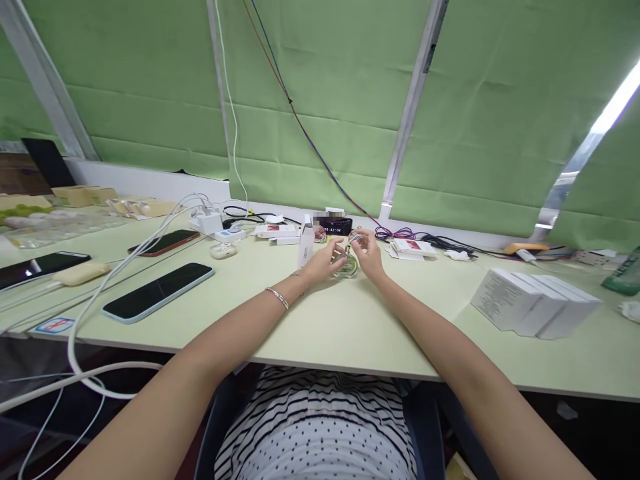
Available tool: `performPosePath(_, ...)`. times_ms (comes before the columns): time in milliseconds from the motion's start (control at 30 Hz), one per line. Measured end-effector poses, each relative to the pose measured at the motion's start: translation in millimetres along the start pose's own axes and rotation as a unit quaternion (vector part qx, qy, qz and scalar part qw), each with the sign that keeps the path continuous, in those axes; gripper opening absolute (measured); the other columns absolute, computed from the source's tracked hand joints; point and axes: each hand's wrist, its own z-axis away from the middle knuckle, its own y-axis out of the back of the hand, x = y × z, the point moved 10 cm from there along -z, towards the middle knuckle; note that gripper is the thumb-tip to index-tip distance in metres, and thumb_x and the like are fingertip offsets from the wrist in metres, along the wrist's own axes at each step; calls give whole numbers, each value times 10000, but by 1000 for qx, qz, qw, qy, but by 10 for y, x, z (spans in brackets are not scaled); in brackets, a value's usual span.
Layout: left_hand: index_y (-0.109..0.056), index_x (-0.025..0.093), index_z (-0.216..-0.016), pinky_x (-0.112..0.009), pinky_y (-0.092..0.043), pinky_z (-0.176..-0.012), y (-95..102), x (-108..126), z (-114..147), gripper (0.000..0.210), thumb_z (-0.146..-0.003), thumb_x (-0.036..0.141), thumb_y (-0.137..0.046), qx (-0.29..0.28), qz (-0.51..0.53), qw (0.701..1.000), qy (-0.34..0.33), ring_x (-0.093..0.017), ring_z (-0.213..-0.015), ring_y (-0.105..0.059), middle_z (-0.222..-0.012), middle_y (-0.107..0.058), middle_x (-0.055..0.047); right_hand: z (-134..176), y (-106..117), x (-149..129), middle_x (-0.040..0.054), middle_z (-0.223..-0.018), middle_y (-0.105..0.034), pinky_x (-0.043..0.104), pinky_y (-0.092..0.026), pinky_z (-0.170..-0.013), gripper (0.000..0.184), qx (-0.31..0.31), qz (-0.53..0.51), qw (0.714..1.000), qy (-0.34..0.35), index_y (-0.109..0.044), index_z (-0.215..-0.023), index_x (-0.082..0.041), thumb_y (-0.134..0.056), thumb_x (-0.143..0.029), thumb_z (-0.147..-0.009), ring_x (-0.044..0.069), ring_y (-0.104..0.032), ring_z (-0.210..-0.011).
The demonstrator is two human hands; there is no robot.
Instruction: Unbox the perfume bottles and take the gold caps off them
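Observation:
A round glass perfume bottle [346,268] with a greenish tint stands on the table in front of me. My left hand [323,262] holds it from the left side, fingers closed against the glass. Just above the bottle's neck, my right hand [369,255] pinches a small shiny cap [355,238]. Whether the cap touches the neck is too small to tell. Close by on the left, a tall white carton [306,241] stands upright behind my left hand.
A phone with a running timer [334,226] leans at the back. Several white boxes [530,303] stand at the right. To the left lie a phone [160,291], an earbud case [223,251] and white cables [125,257]. More cables run along the wall.

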Motion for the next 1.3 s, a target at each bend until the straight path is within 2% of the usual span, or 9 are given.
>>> performPosePath(133, -321, 194, -1228, -301, -495, -715, 14, 21, 5, 456, -815, 276, -496, -7, 29, 1000, -5, -161, -813, -618, -1045, -600, -78, 86, -197, -154, 59, -975, -596, 330, -491, -732, 303, -84, -23, 995, 43, -475, -1083, -208, -437, -366, -828, 172, -589, -816)
performPosePath(233, -298, 185, -1244, -295, -492, -711, 16, 34, 15, 468, -822, 282, -474, -12, 31, 999, -9, -160, -817, -619, -1061, -596, -84, 160, -249, -120, 64, -1078, -573, 351, -485, -769, 359, -121, -18, 991, 55, -427, -1164, -225, -432, -369, -835, 184, -587, -888)
performPosePath(433, -254, 140, -1296, -314, -474, -670, -103, 119, 60, 587, -763, 222, -487, -45, -136, 988, -63, -210, -808, -602, -990, -608, -98, 245, -345, -5, 95, -1017, -618, 393, -471, -754, 674, -218, 28, 974, 60, -226, -1308, -198, -561, -388, -754, 229, -619, -833)
performPosePath(533, -325, 125, -1262, -366, -439, -781, -28, 196, 42, 571, -709, 128, -470, 7, -198, 976, -89, -250, -948, -551, -1084, -560, -132, 216, -336, 0, 81, -930, -630, 391, -462, -743, 661, -210, 35, 976, 55, -240, -1293, -190, -565, -349, -741, 212, -613, -761)
performPosePath(700, -470, 171, -1131, -456, -264, -965, 301, 343, 59, 400, -734, 121, -462, 159, -265, 945, -103, -286, -1168, -374, -1195, -488, -119, 172, -349, 69, 9, -759, -567, 371, -451, -711, 551, -203, 37, 978, 16, -338, -1221, -187, -534, -312, -721, 159, -544, -638)
performPosePath(800, -472, 177, -1124, -498, -191, -991, 537, 255, 116, 367, -759, 194, -508, 250, -273, 928, -50, -318, -1233, -277, -1268, -382, -151, 187, -326, 103, 9, -763, -546, 379, -447, -696, 528, -193, 71, 979, 9, -349, -1221, -194, -507, -337, -737, 159, -518, -625)
performPosePath(900, -404, 163, -1171, -517, -204, -989, 735, -5, 183, 479, -718, 181, -559, 313, -219, 924, 29, -341, -1261, -212, -1313, -255, -185, 237, -295, 56, 58, -897, -564, 392, -445, -731, 555, -174, 95, 979, 38, -290, -1279, -194, -466, -334, -771, 179, -539, -690)
performPosePath(1100, -245, 185, -1178, -406, -355, -944, 705, -357, 110, 606, -652, 52, -517, 259, -64, 962, 55, -237, -1097, -423, -1172, -367, -120, 295, -306, 4, 104, -1257, -443, 394, -431, -835, 641, -153, 92, 981, 69, -211, -1322, -222, -480, -268, -741, 197, -542, -887)
performPosePath(1300, -276, 204, -1063, -392, -348, -934, 537, -237, 54, 460, -688, 113, -527, 209, -55, 976, 18, -212, -1040, -424, -1079, -381, -78, 228, -113, 78, 111, -1220, -481, 391, -416, -861, 556, -60, 72, 995, 25, -321, -1228, -187, -508, -247, -708, 216, -535, -952)
